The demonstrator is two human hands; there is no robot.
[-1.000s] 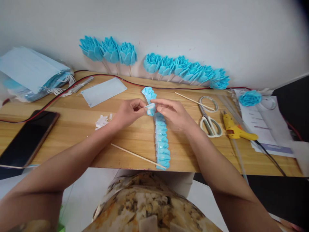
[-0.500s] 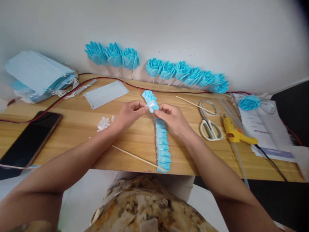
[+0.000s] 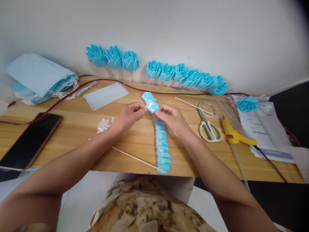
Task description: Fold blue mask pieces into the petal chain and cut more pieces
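Left hand: the left hand [image 3: 130, 114] comes in from the left, thumb and forefinger pinched shut on the petal strip [image 3: 161, 145] at its raised far end, right by a small white tab [image 3: 150, 105].
Right hand: the right hand [image 3: 172, 119] comes in from the right, thumb and fingers closed on the same raised end, just below the tab.
Where the strip is: mid-table, its near end at the table's front edge and its far end lifted off the wood between the two hands.
Long axis: it runs from the person's body straight away toward the wall, and the hands meet across it from either side, about equally near.
Material: light blue, thin, cloth-like sheet folded into a chain of overlapping pointed pleats, with a slight sheen along one side.
Skewer: a thin pale wooden skewer [image 3: 137, 159] lies slantwise, its tip touching the strip's near end.
Table: a light wood-grain table [image 3: 72, 129].
Left of the hands: small white scraps [image 3: 104, 124], a flat blue mask piece [image 3: 106, 95], a dark phone [image 3: 29, 138] and a stack of face masks [image 3: 38, 77].
Right of the hands: white-handled scissors [image 3: 209, 127] and a yellow glue gun [image 3: 235, 135].
Wall: finished blue flowers [image 3: 185, 75] on sticks lean in a row.
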